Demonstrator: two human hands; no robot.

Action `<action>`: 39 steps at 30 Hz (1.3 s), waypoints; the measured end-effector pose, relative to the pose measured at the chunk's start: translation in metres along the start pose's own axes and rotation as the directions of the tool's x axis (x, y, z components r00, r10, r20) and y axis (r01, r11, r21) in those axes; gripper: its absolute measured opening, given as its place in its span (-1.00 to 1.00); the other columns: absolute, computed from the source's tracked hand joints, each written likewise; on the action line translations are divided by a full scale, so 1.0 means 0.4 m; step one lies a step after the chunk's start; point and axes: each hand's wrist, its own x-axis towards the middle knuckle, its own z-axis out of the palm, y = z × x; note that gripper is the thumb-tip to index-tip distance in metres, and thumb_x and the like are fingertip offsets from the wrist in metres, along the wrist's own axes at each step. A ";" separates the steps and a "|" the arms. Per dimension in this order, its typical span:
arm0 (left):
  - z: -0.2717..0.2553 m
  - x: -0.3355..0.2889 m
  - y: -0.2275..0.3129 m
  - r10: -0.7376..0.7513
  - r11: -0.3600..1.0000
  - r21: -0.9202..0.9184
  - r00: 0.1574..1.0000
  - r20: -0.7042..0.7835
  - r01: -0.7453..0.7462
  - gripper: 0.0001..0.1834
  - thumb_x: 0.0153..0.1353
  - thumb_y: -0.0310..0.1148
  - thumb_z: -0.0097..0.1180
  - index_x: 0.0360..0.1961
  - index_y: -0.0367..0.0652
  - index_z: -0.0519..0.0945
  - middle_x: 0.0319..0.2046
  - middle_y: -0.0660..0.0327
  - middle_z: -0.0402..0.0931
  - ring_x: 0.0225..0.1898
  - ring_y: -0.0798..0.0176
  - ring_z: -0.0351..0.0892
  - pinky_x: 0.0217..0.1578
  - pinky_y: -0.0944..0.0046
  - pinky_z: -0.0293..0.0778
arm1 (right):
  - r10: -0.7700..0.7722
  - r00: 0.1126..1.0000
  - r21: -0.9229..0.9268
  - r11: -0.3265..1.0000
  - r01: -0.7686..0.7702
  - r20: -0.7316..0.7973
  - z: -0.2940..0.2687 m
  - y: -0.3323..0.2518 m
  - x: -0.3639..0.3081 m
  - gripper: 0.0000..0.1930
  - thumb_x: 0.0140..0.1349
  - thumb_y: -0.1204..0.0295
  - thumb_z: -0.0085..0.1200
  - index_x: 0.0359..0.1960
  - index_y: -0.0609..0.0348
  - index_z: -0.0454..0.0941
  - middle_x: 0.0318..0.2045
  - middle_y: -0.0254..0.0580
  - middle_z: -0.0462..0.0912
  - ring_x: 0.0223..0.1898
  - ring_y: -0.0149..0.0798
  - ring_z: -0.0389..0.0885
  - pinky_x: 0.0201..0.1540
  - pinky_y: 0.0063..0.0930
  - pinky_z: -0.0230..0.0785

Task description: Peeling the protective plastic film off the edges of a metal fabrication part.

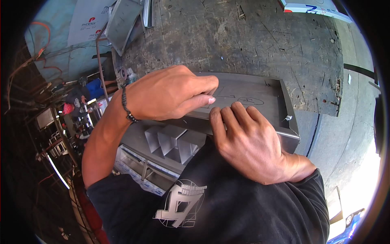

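A shallow grey metal tray (260,89) with raised edges lies in front of me, with pen lines and a circled mark on its inner face. Over its left part is my left hand (174,91), closed, thumb pressed toward the bent index finger. Whatever that pinch holds, if anything, does not show. My right hand (250,146) lies across the tray's near edge, fingers folded down and their tips hidden. I cannot make out what is under them. A whitish scrap (288,118) clings to the tray's right edge.
The tray is on a scratched, worn worktop (252,40). Bent metal pieces (172,140) lie below my left forearm, near a metal frame (144,168) with printed film. Sheet-metal parts (124,26) lean at the far left. A film-covered piece (317,10) lies far right.
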 end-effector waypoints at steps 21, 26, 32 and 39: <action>-0.008 0.011 0.006 -0.025 0.987 -0.157 0.998 -0.050 0.017 -0.78 0.41 -0.40 0.19 -0.35 -0.27 0.47 -0.61 0.01 0.41 -0.50 -0.18 0.50 -0.43 -0.05 0.38 | 0.011 0.998 0.036 0.999 -0.013 0.055 -0.012 0.004 0.003 -0.75 -0.03 0.52 0.25 -0.28 0.39 0.65 -0.52 -0.27 0.53 -0.39 -0.35 0.57 -0.37 -0.51 0.45; -0.007 0.021 0.005 0.029 0.999 -0.019 0.999 -0.015 -0.029 -0.78 0.44 -0.39 0.18 -0.33 -0.26 0.47 -0.61 0.02 0.42 -0.52 -0.15 0.50 -0.43 -0.04 0.37 | 0.000 0.999 0.024 1.000 -0.001 0.050 -0.016 0.011 0.005 -0.79 -0.04 0.51 0.25 -0.34 0.34 0.63 -0.53 -0.29 0.52 -0.41 -0.36 0.56 -0.39 -0.51 0.43; -0.003 0.030 -0.004 0.031 0.999 -0.018 0.996 0.084 -0.030 -0.78 0.44 -0.38 0.18 -0.31 -0.26 0.45 -0.62 -0.01 0.39 -0.51 -0.19 0.49 -0.43 -0.08 0.35 | -0.008 0.998 0.018 1.000 0.007 0.061 -0.013 0.000 -0.003 -0.79 -0.03 0.51 0.26 -0.33 0.35 0.64 -0.54 -0.30 0.52 -0.42 -0.37 0.55 -0.40 -0.52 0.41; -0.004 0.026 0.005 0.006 0.995 -0.099 1.000 -0.002 -0.006 -0.77 0.44 -0.37 0.19 -0.31 -0.27 0.46 -0.61 -0.02 0.40 -0.49 -0.24 0.48 -0.42 -0.10 0.35 | -0.007 0.997 0.028 1.000 0.005 0.077 -0.017 0.006 0.003 -0.77 -0.03 0.51 0.25 -0.31 0.36 0.64 -0.52 -0.28 0.54 -0.39 -0.36 0.58 -0.39 -0.52 0.42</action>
